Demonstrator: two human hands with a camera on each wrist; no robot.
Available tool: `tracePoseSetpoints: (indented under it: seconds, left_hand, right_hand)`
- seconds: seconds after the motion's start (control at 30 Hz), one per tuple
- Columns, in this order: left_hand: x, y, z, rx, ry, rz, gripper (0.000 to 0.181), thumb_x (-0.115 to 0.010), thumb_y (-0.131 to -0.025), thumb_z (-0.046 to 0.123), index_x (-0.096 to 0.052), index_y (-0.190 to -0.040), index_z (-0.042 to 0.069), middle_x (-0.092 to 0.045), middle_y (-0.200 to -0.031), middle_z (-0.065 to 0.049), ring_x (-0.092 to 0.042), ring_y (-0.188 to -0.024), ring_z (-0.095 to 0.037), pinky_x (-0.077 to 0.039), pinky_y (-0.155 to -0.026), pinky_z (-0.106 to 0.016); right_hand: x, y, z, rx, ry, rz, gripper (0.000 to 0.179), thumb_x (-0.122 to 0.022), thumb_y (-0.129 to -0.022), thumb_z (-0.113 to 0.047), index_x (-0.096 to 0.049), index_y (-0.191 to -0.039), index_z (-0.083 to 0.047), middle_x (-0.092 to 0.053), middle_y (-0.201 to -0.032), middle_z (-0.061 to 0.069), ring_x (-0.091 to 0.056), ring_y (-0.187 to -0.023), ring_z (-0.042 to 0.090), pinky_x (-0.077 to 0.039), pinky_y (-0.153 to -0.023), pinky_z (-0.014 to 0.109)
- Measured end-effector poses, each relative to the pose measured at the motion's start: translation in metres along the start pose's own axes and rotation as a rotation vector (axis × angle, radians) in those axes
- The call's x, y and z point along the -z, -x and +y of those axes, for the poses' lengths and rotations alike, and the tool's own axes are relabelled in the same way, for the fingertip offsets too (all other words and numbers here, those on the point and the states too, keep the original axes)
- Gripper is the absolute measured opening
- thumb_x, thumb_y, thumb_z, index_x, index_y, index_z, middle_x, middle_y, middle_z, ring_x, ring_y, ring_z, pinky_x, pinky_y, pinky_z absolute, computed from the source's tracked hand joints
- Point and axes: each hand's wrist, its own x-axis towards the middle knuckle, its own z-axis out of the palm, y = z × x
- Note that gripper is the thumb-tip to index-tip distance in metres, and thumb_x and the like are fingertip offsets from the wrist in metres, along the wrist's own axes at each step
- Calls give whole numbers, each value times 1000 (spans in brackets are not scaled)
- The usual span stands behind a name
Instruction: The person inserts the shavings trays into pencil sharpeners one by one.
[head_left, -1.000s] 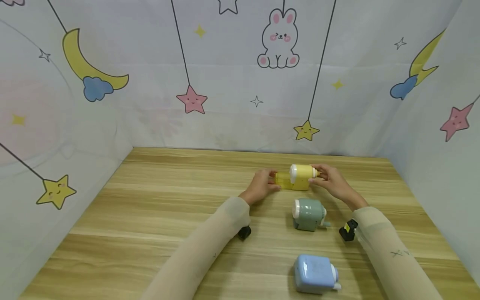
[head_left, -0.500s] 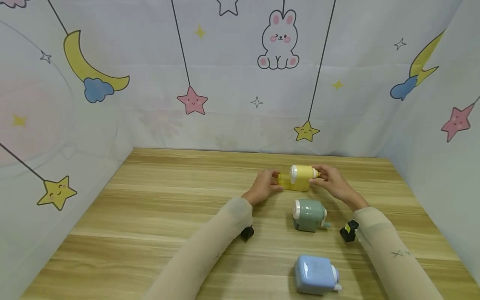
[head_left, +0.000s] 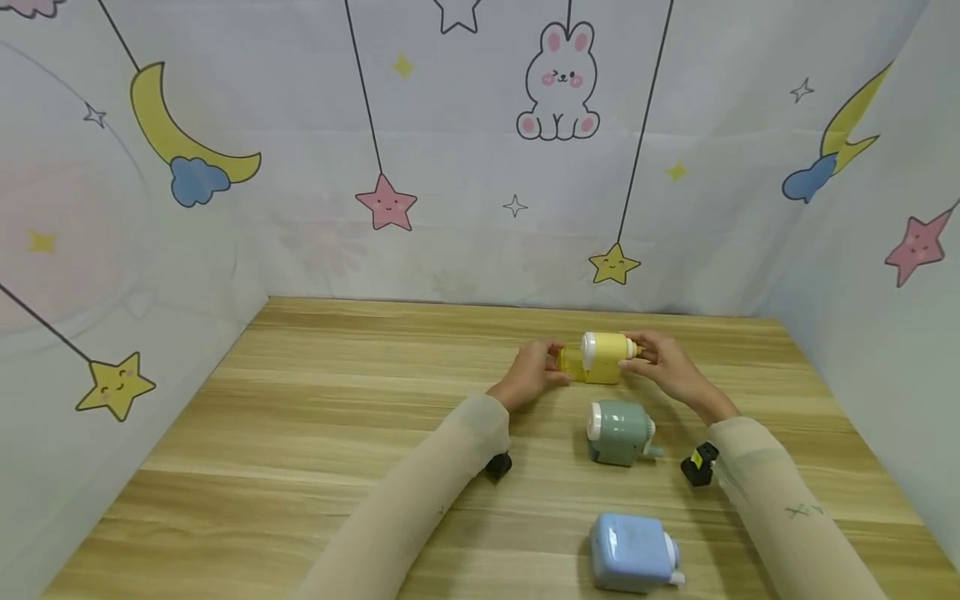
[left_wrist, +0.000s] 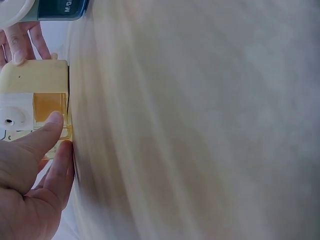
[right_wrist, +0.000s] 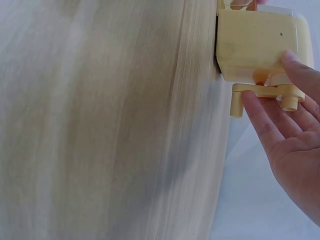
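Observation:
A yellow crank pencil sharpener (head_left: 604, 358) stands at the back of the table, its clear yellow shavings drawer (head_left: 572, 362) sticking out on the left. My left hand (head_left: 527, 372) pinches the drawer's outer end; in the left wrist view the thumb lies on the drawer (left_wrist: 47, 106) with fingers opposite. My right hand (head_left: 663, 364) holds the sharpener body at its crank end. In the right wrist view, the thumb touches the body and the fingers are by the yellow crank (right_wrist: 257, 90). A green pencil sharpener (head_left: 621, 432) stands just in front.
Nearest the front is a blue pencil sharpener (head_left: 633, 552) with a white crank. All stand on a wood-grain table (head_left: 300, 433). White printed cloth (head_left: 465, 250) encloses the back and sides. Black wrist cameras (head_left: 699, 465) hang by both sleeves.
My left hand has moved slightly right, and the drawer has slid a little further into the yellow sharpener. My right hand stays on the body.

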Motion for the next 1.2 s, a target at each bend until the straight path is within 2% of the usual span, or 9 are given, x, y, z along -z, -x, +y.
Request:
tracePoseSetpoints:
  seconds: [0.63,0.93,1.2]
  left_hand:
    - [-2,-1,-1,-4,30,24,57,-80,-81,-1,-55,-132,-8,-61,-124,-20,-68,-101,-28,-57,-80,-22]
    - [-3,-3,-1,1,-30,12,56,-81,-82,3,-57,-132,-4,-61,-125,-18,-68,-100,-25,-57,-80,-23]
    - [-2,-3,-2,-12,-35,10,54,-81,-82,4,-58,-131,-2,-61,-123,-18,-68,-101,-26,-57,-83,-25]
  right_hand:
    - [-1,0,-2,-16,-14,6,52,-65,-94,4,-40,-138,19,-48,-135,38,-54,-119,51,-54,-86,20]
    - [0,2,-3,-20,-14,-4,54,-65,-95,1,-39,-139,18,-46,-137,38,-53,-121,51,-54,-88,23]
    - [-2,0,-2,-19,-9,-2,53,-66,-95,2,-40,-138,18,-48,-135,37,-52,-121,51,-54,-88,23]
